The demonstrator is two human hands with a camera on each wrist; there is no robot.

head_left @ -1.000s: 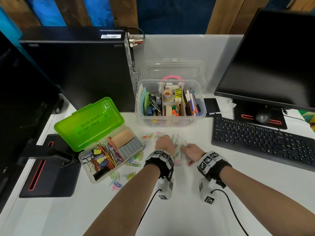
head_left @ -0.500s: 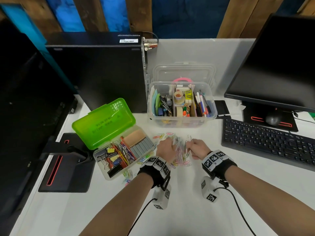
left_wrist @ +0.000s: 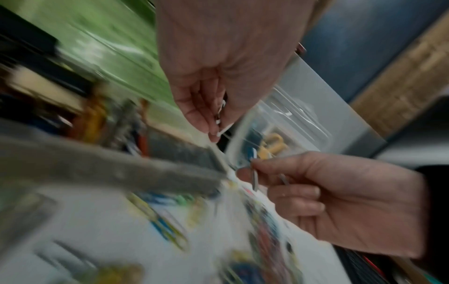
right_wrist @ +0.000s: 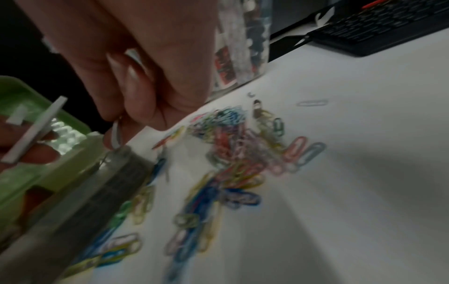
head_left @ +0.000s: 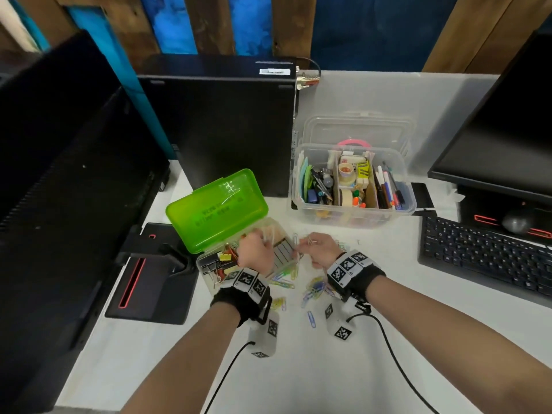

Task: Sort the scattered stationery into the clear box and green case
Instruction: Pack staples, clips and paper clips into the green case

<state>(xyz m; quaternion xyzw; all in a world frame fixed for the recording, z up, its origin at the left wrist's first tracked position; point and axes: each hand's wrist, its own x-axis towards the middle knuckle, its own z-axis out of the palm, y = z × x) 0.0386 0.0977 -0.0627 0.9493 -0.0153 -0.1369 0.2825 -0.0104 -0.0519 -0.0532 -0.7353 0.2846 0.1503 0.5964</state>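
Note:
The green case point(head_left: 218, 209) lies open left of centre, its clear tray point(head_left: 213, 264) holding binder clips and staple strips. My left hand point(head_left: 264, 238) hovers over the tray and pinches thin silver strips point(right_wrist: 36, 128). My right hand point(head_left: 307, 242) is just right of the tray's corner and pinches more silver pieces point(left_wrist: 255, 179) between thumb and fingers point(right_wrist: 136, 107). Blur hides whether these are staples or clips. Coloured paper clips point(head_left: 313, 289) lie scattered on the white desk below both hands, in a heap point(right_wrist: 243, 149). The clear box point(head_left: 352, 210) stands behind, full of pens and tape.
A black keyboard point(head_left: 484, 258) lies at the right under a monitor point(head_left: 507, 138). A black computer tower point(head_left: 227, 124) stands behind the green case. A second monitor with its stand point(head_left: 149, 279) fills the left. Wrist cables trail over the near desk.
Both hands left the paper clip heap mid-desk and moved left to the green case, each carrying silver pieces. The left hand now hangs over the tray.

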